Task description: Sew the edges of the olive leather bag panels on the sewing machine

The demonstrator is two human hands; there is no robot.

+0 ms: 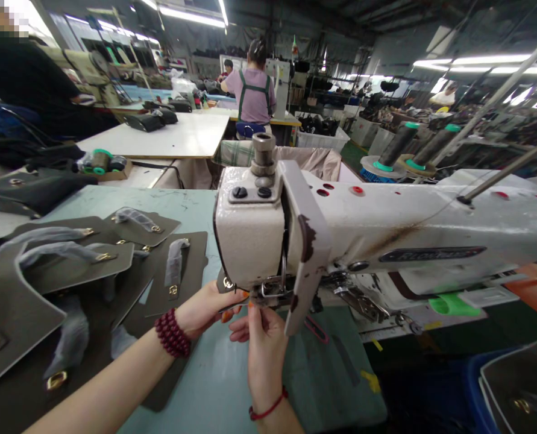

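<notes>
While my left hand [211, 305] pinches a dark panel [221, 287] with gold hardware [227, 283] at the head of the sewing machine [250, 238], my right hand [264, 339] sits just beside it, though I can't tell whether it grips anything. More panels [193, 259] with plastic-wrapped straps [174, 265] overlap on the tabletop [205, 386].

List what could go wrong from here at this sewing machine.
The fingertips of the left hand and right hand are close beneath the head of the sewing machine; a slip might injure a finger.

The overlapping dark panels lie near the left forearm, which could snag or shift them.
</notes>
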